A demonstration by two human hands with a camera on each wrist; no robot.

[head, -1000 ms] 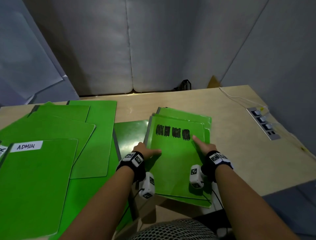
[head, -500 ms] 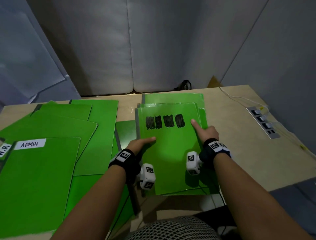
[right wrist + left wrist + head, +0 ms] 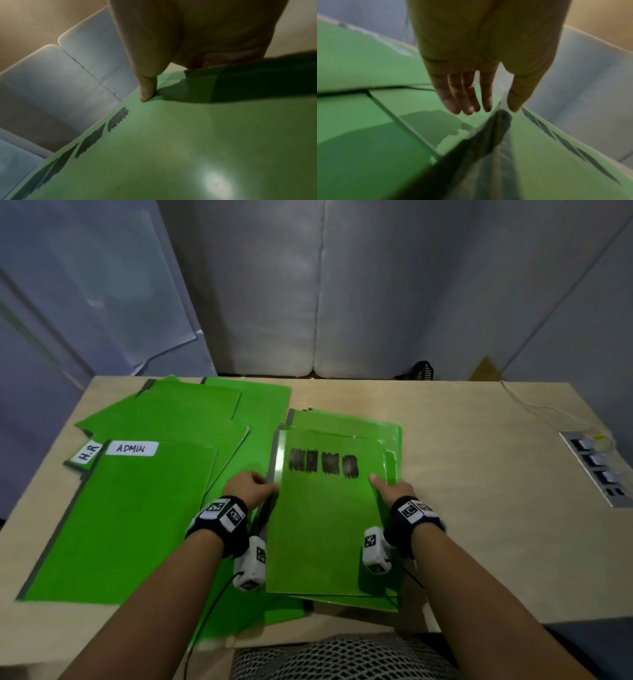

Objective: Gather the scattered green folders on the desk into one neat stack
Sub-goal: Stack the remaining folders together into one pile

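A small stack of green folders (image 3: pixel 325 525) lies at the desk's middle, its top one marked with black scribbles (image 3: pixel 323 465). My left hand (image 3: pixel 251 484) is at the stack's left spine. In the left wrist view its fingers (image 3: pixel 467 97) reach out straight beside the spine and the thumb tip touches the top folder (image 3: pixel 556 162). My right hand (image 3: pixel 394 491) grips the stack's right edge. Its thumb (image 3: pixel 147 93) presses on the top folder (image 3: pixel 188 142) and the other fingers are hidden past the edge. More green folders (image 3: pixel 178 422) overlap loosely on the left, with the ADMIN folder (image 3: pixel 130 518) on top.
An H.R label (image 3: pixel 85 453) pokes out beside the ADMIN folder. A socket strip (image 3: pixel 599 467) with a thin cable (image 3: pixel 534 405) sits at the right of the desk (image 3: pixel 479 525). Grey partition panels (image 3: pixel 376 285) stand behind it. A mesh chair back (image 3: pixel 342 659) is at the near edge.
The stack has been turned from a tilt to nearly square with the desk. My left hand has slid off the top folder to the stack's left spine. My right hand stays at the right edge.
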